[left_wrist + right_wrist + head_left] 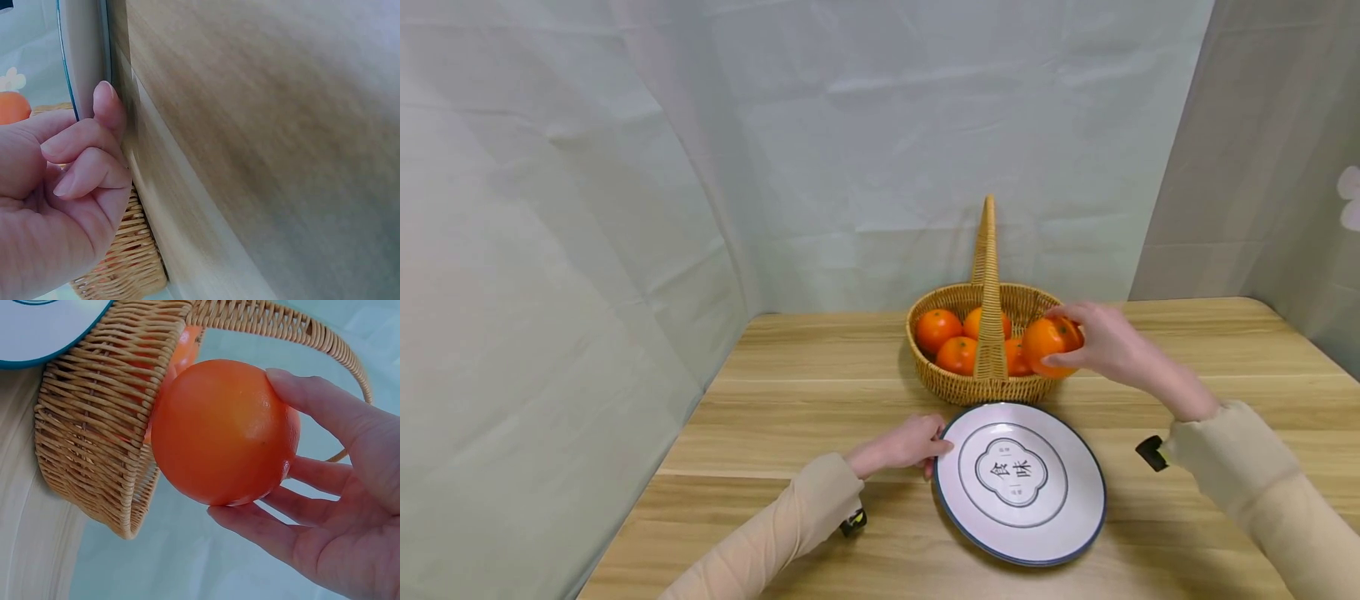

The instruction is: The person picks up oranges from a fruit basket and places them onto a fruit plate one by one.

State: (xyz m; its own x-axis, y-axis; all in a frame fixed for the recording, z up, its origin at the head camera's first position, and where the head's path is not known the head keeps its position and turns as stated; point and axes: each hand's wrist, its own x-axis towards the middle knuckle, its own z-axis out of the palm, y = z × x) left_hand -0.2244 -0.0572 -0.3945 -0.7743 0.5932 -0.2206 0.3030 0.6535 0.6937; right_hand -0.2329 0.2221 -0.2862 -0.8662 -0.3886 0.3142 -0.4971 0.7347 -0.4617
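Your worktop (pixel 820 400) carries the basket (pixel 950 386). On your side of the basket lies the plate (pixel 1017 517); your left hand (pixel 912 442) pinches its edge, probably for steadiness. By the basket's right rim, your right hand (pixel 1103 340)'s spread fingers (pixel 262 530) grip one orange (pixel 1047 343); the basket's walls contain the other oranges (pixel 937 330).

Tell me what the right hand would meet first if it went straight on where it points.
Probably the basket, at its rim or handle, with the orange in the right hand leading; depth is unclear, so oranges inside could come first.
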